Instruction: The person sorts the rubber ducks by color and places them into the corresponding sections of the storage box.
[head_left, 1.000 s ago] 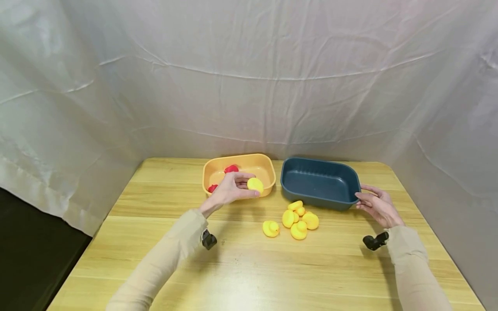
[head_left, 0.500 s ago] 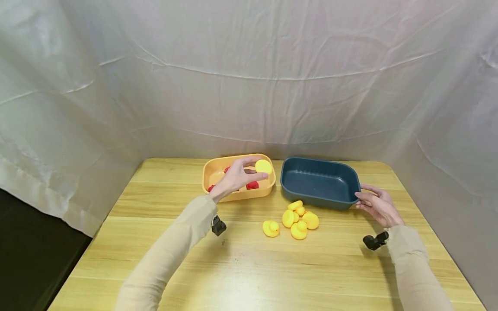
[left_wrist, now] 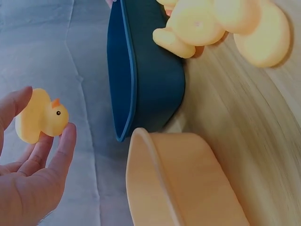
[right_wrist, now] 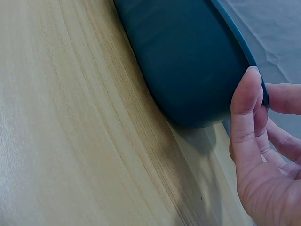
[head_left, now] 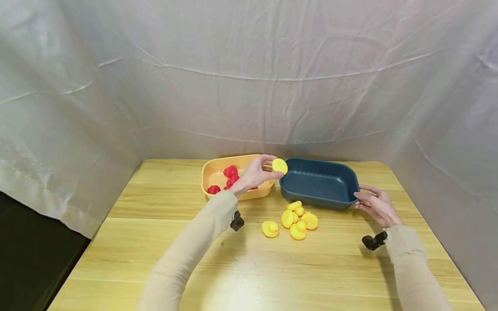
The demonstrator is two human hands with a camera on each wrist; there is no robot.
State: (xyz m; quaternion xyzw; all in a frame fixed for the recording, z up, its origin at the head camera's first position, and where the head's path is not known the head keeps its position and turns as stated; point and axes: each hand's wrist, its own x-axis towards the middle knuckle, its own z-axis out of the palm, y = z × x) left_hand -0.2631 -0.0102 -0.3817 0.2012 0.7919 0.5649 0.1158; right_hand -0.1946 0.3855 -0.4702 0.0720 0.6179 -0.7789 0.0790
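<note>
My left hand holds a yellow rubber duck between thumb and fingertips, raised over the near-touching ends of the orange and blue tubs. An orange beak and a black eye show on the duck in the left wrist view. The dark blue tub has a bare floor. At its right end my right hand pinches the rim, thumb outside and fingers at the other side, as the right hand shows in its wrist view. Small rounded red toys lie inside the orange tub, partly hidden by my left hand.
Several yellow ducks lie clustered in front of the blue tub, some tipped over. One duck sits a little apart to their left. A pale curtain hangs behind and beside the wooden table.
My left hand has carried the duck rightward from over the orange tub to the blue tub's left end, uncovering more red toys. My right hand stays at the blue rim.
</note>
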